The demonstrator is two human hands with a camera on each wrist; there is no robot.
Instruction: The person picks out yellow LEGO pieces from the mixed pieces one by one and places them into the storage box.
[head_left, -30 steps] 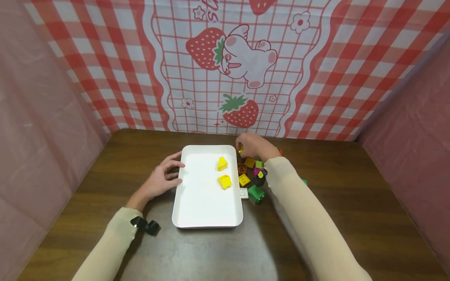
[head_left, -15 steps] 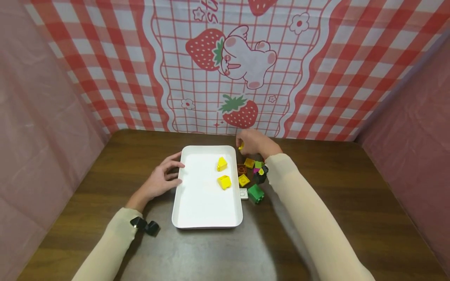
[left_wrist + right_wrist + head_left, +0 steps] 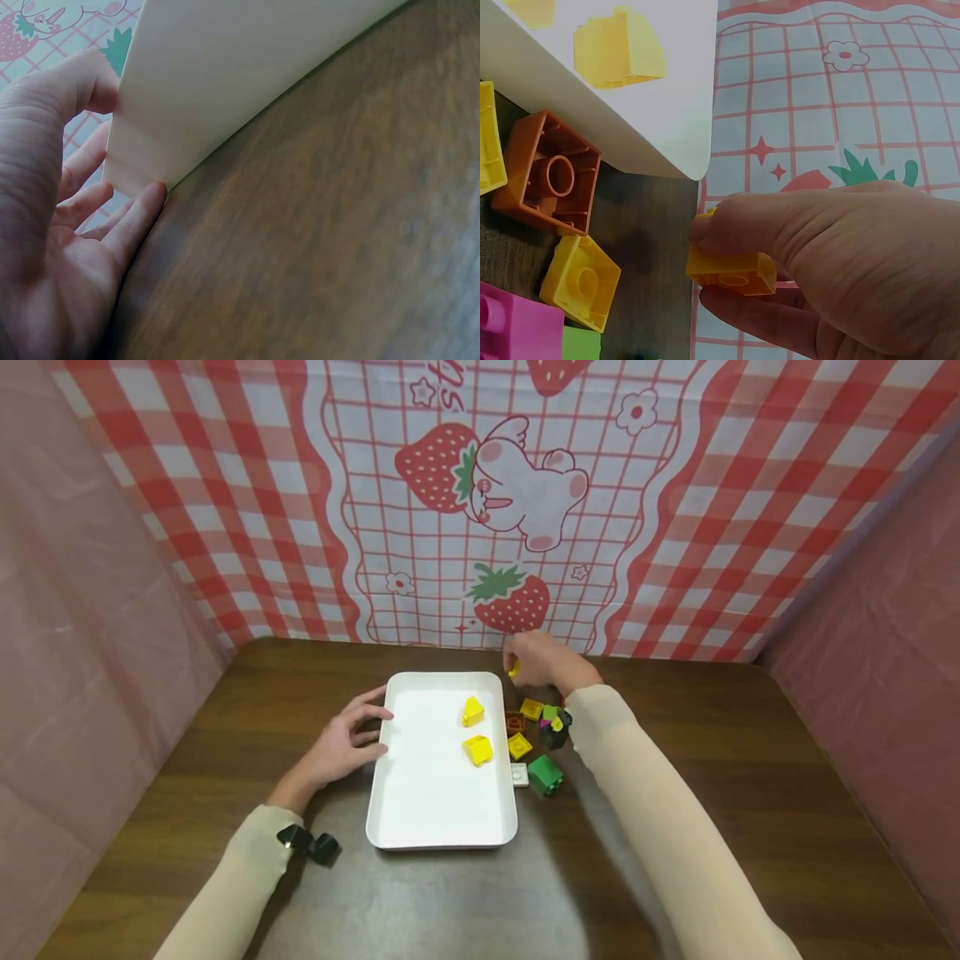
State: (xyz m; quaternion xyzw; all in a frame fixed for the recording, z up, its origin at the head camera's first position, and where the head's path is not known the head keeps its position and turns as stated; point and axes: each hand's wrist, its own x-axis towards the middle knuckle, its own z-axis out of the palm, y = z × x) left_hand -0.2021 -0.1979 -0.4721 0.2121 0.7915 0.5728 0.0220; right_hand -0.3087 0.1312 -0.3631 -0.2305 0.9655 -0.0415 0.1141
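Observation:
Above the table's back edge, my right hand (image 3: 543, 659) pinches a small yellow toy brick (image 3: 731, 270) between thumb and fingers; its hollow underside shows in the right wrist view. My left hand (image 3: 343, 740) rests against the left side of a white tray (image 3: 427, 802), thumb and fingertips at the rim, the fingers loosely spread. Two yellow sloped bricks, one farther back (image 3: 472, 712) and one nearer (image 3: 477, 750), lie inside the tray toward its right side. The left wrist view shows fingertips touching the tray's outer wall (image 3: 202, 82).
Right of the tray lie loose bricks: brown (image 3: 555, 172), yellow (image 3: 519, 746), white (image 3: 519, 775), green (image 3: 545, 774) and magenta (image 3: 517, 326). The right forearm passes over part of this pile. A strawberry-patterned cloth (image 3: 495, 527) hangs behind the wooden table (image 3: 750, 777).
My right hand, with the yellow brick pinched in it, has risen slightly toward the cloth. The left hand and the tray have stayed in place.

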